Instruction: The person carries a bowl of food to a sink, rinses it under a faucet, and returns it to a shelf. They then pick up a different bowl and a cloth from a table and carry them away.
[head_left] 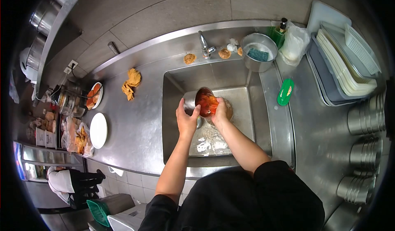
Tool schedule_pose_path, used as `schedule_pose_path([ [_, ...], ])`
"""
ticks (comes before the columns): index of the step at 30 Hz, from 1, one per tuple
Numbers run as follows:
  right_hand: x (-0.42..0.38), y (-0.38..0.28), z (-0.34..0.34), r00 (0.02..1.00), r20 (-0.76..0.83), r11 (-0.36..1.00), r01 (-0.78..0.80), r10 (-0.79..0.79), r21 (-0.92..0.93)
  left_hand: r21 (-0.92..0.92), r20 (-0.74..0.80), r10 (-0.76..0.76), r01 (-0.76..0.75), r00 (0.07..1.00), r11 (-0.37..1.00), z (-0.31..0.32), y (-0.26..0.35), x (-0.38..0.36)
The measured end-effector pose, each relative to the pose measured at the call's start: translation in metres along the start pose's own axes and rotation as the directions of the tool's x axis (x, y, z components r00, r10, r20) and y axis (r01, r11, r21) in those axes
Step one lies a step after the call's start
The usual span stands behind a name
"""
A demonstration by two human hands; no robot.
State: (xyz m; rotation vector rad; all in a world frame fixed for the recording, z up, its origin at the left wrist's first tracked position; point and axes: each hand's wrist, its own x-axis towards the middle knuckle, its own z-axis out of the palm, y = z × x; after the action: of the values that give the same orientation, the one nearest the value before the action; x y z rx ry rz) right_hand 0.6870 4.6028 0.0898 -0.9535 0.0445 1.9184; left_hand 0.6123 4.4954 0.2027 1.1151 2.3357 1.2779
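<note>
A round metal container (190,100) is tipped over the sink (259,120), its mouth turned to the right. My left hand (187,118) is wrapped round its side, the thumb at the rim. Wet red and orange food pieces (205,102) fill the mouth. My right hand (221,111) is closed at the right side of the mouth, against these pieces, its fingertips partly hidden among them. Below, a round bowl (228,107) stands on the sink floor, mostly covered by my right hand and the container.
A faucet (204,46) rises behind the sink. Nearby stand a metal pot (260,62) with a green scouring pad and a green-handled tool (285,92). A yellow cloth (131,83) and white plate (98,130) lie left. Stacked trays (345,66) stand right. A person (74,185) bends at lower left.
</note>
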Motion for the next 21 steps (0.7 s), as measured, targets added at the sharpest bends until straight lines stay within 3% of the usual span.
schedule_pose_path([
  [2,0.007,0.003,-0.005,0.993,0.111,0.998,-0.039,0.032,0.055,0.035,0.018,0.010,-0.010,1.000,0.999,0.002,0.003,-0.002],
  [12,0.009,-0.003,-0.010,0.993,-0.020,0.994,0.112,-0.112,-0.020,0.086,-0.020,0.120,-0.118,0.993,0.989,0.020,0.003,-0.012],
  [18,0.023,0.001,-0.021,0.959,-0.070,0.952,0.263,-0.276,-0.158,0.105,-0.016,0.184,-0.181,0.983,0.978,0.031,0.001,-0.018],
  [21,-0.011,-0.020,-0.004,0.939,-0.055,0.906,0.309,-0.339,-0.290,0.128,-0.010,0.211,-0.208,0.977,0.970,0.034,0.001,-0.019],
])
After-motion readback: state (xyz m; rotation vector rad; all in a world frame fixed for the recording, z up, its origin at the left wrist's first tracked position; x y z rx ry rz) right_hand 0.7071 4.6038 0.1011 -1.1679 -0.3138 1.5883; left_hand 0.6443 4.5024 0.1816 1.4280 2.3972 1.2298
